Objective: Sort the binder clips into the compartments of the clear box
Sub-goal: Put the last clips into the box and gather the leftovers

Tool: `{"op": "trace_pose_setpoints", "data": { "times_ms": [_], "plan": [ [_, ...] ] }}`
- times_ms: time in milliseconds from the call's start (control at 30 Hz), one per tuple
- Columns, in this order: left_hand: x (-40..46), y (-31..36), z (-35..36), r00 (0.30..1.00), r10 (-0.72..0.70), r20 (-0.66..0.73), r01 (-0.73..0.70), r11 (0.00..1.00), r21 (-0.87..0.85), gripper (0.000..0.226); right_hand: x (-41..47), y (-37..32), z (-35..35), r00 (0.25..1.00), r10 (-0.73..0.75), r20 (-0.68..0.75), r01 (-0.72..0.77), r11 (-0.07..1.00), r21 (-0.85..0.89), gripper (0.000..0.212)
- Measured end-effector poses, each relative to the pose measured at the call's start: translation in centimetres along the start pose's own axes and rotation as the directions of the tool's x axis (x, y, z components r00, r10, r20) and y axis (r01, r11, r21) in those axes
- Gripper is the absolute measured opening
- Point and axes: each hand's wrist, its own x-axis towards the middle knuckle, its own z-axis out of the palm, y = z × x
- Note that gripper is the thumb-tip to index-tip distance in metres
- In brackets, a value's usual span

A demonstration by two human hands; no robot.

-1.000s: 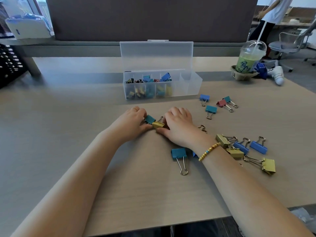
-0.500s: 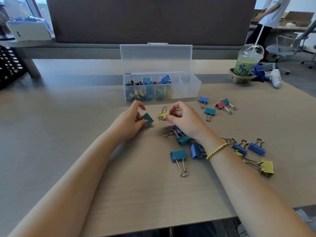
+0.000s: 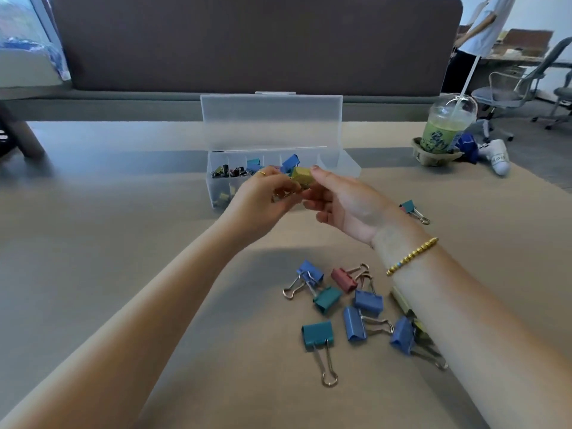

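Observation:
The clear box (image 3: pixel 348 169) stands with its lid (image 3: pixel 272 119) up at the middle of the table; its left compartments hold small clips of mixed colours. In front of it both hands are raised and meet. My right hand (image 3: pixel 343 205) pinches a yellow binder clip (image 3: pixel 301 176) between thumb and fingers. The curled fingers of my left hand (image 3: pixel 260 202) pinch wire handles (image 3: pixel 280 195); whether they belong to the yellow clip is unclear. Loose clips lie near my right forearm: blue (image 3: pixel 309 270), red (image 3: pixel 343 278), teal (image 3: pixel 326 298), teal (image 3: pixel 317 334) and several more blue.
Another clip (image 3: pixel 409 207) lies alone to the right of my right hand. A green drink cup (image 3: pixel 448 128) with a straw sits in a cardboard holder at the back right. A dark divider panel (image 3: pixel 247 41) runs behind the box. A person (image 3: pixel 483 23) stands beyond it.
Both hands have risen from the table and moved toward the box. The yellow clip went up with my right hand, and the loose clips under it are uncovered.

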Motion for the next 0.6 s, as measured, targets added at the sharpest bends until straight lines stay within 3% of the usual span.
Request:
{"op": "trace_pose_setpoints", "data": {
  "times_ms": [100, 167, 267, 433, 600],
  "plan": [
    [1.7, -0.3, 0.3, 0.995, -0.059, -0.079, 0.056, 0.998, -0.043, 0.014, 1.4, -0.6, -0.1, 0.992, -0.108, -0.067, 0.084, 0.954, -0.289, 0.026],
    [2.7, -0.3, 0.1, 0.995, -0.081, -0.053, 0.079, 0.996, -0.04, 0.016, 2.4, -0.8, -0.3, 0.948, -0.311, -0.07, 0.226, 0.809, -0.543, 0.016],
    [4.4, -0.2, -0.5, 0.998, -0.055, -0.035, 0.054, 0.998, -0.032, 0.015, 4.2, -2.0, -0.3, 0.868, -0.494, 0.055, 0.403, 0.634, -0.66, 0.004],
    [7.3, -2.0, -1.3, 0.985, -0.128, -0.114, 0.136, 0.988, 0.067, 0.026, 8.3, -4.7, -2.3, 0.841, -0.536, -0.074, 0.328, 0.613, -0.719, 0.02],
    [9.1, -4.5, -0.7, 0.972, -0.226, -0.065, 0.231, 0.968, 0.096, 0.027, 12.1, -4.4, -3.3, 0.93, -0.368, -0.026, 0.208, 0.581, -0.787, 0.008]
  ]
}}
